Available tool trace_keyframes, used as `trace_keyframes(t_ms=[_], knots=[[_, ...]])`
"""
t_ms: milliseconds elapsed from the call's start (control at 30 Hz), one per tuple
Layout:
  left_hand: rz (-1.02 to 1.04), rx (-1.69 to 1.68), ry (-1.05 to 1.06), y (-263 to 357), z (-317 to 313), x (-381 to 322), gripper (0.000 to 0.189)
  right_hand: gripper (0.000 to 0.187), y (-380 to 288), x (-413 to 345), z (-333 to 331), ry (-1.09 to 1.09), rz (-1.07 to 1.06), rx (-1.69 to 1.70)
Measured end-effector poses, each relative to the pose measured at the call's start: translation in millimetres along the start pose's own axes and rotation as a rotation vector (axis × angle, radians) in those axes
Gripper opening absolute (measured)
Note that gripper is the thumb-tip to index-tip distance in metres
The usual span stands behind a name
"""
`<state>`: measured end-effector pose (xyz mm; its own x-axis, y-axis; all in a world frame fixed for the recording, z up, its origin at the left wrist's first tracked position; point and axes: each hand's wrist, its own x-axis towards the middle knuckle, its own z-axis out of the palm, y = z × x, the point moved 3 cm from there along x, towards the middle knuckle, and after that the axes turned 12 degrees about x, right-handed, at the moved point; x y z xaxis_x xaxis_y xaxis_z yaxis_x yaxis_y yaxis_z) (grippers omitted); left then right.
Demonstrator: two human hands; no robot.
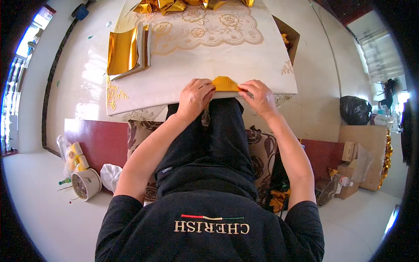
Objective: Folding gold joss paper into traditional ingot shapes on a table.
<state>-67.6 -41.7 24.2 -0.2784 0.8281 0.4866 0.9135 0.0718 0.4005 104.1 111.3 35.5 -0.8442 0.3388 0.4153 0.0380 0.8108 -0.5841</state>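
Note:
A partly folded piece of gold foil paper (225,84) lies at the near edge of the table, its upper corners folded in. My left hand (196,96) pinches its left end between thumb and fingers. At its right end, the thumb and fingertips of my right hand (257,95) hold the other corner. To the left on the table rests a curled stack of gold foil sheets (122,52) with white undersides. Several folded gold foil pieces (170,6) sit along the far side of the table.
A cream embroidered tablecloth (196,62) covers the table. Beyond its right edge stands a cardboard box (293,49) with gold pieces inside. A black plastic bag (355,110) is on the floor at right. A round pot (86,184) and a white bag (110,177) are at lower left.

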Motion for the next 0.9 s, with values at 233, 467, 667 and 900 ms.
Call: trace_keyframes(t_ms=[233,467,667,900], knots=[[-0.268,-0.187,-0.055,-9.6,0.4,10.5,0.017,0.025,4.2,9.0,3.5,-0.016,0.288,0.271],[-0.373,-0.243,-0.074,-6.1,-6.4,17.6,0.02,0.026,19.6,7.5,11.3,0.046,0.447,0.517],[-0.356,-0.257,-0.021,-7.4,-2.7,15.9,0.024,0.025,15.4,12.3,13.9,0.071,0.517,0.524],[-0.375,-0.235,-0.049,-5.2,1.9,19.0,0.025,0.023,12.1,13.8,19.0,0.171,0.453,0.404]])
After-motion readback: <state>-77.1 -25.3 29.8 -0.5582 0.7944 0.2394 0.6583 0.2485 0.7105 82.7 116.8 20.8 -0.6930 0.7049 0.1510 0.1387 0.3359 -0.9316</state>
